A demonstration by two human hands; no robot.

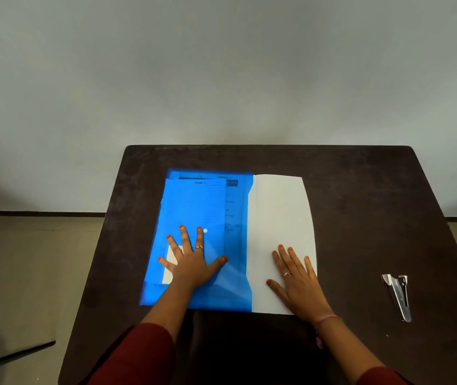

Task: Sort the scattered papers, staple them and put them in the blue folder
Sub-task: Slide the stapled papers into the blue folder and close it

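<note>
A plain pale wall (221,65) rises behind a dark brown table (360,190), with a strip of beige floor (27,259) showing at the left.

On the left half of the tabletop lies the blue folder (238,273), translucent, with printed papers (202,207) visible through its cover; the sheets look slightly offset from each other inside it. A small white dot (205,230) shows on the cover, and a white label patch (170,265) sits near the folder's lower left. The left hand (191,262) rests flat on the folder, fingers spread wide and straight, thumb reaching toward the middle; it wears a ring, and a dark red sleeve (144,354) covers the arm.

Touching the folder's right edge, a white sheet (280,218) lies flat on the table, its left margin tucked at or under the blue cover; which one cannot be told. The right hand (297,276) presses on this sheet with straight, relaxed fingers, holding nothing.

Well apart at the far right, a metal stapler (398,295) lies on the table, untouched.
</note>
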